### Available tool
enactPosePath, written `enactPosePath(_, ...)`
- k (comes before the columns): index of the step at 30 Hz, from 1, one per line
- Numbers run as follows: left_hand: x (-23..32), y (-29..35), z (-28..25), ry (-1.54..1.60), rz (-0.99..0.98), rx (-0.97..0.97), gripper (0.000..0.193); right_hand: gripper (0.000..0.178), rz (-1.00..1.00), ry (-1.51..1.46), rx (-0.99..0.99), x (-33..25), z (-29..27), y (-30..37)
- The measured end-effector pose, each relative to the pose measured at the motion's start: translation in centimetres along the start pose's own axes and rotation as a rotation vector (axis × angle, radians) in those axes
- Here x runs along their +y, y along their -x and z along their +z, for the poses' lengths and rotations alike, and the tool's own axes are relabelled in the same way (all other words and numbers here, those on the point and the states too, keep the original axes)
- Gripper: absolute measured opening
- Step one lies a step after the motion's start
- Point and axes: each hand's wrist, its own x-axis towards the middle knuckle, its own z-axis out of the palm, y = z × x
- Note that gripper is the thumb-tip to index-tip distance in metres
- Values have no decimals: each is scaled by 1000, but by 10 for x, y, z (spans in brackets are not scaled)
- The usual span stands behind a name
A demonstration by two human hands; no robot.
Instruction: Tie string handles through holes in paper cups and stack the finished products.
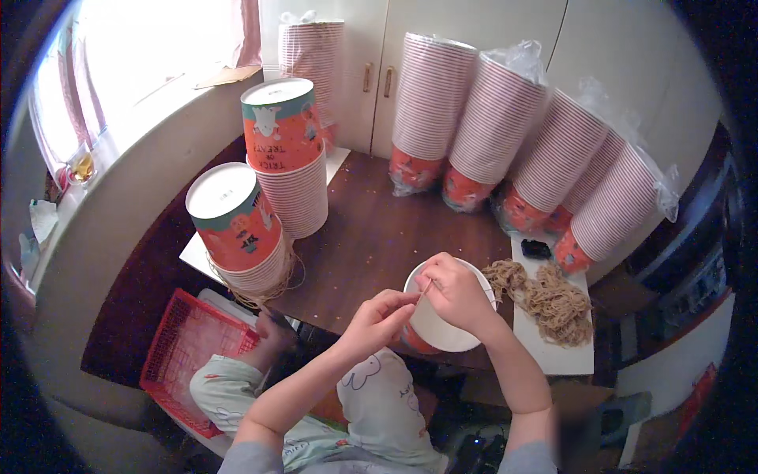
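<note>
Apparently the work sits midway. We see one orange-and-white paper bucket (442, 325) standing open at the near edge of the brown table (363, 229), right of its middle, with both hands over its mouth. The right hand (453, 288) clasps a thin cord (425, 290) above the rim, and the left hand (384, 314) pinches it between thumb and fingertips; we judge the cord is being fixed to this bucket, its fastening not yet finished.

On the left, the nearer upturned stack (237, 241) has loops of cord (296, 271) about its lower part, so we take those buckets as done. Much seems left: bagged stacks (433, 95) line the far right, and a tangled heap of cord (559, 306) lies on the right.

We cannot make out any knot, since the fingers cover it, nor whether the farther left stack (292, 189) carries cords. The near wall of the bucket is mostly hidden, and glare washes out the window (166, 47).
</note>
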Motion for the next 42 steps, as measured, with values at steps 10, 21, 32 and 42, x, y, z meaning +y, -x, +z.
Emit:
enactPosePath(10, 2, -11, -11, -294, 128, 42, 15, 11, 38, -98, -149, 19, -6, 6)
enactPosePath(21, 28, -29, -11, -936, 416, -14, 11, 19, 368, -568, -437, 26, -10, 9)
enactPosePath(32, 15, -28, -6, -1001, 372, 140, 12, 19, 296, -220, -274, 44, 11, 15)
enactPosePath(42, -10, -26, -22, -893, 278, 73, 13, 19, 247, -34, -314, 51, 25, 16)
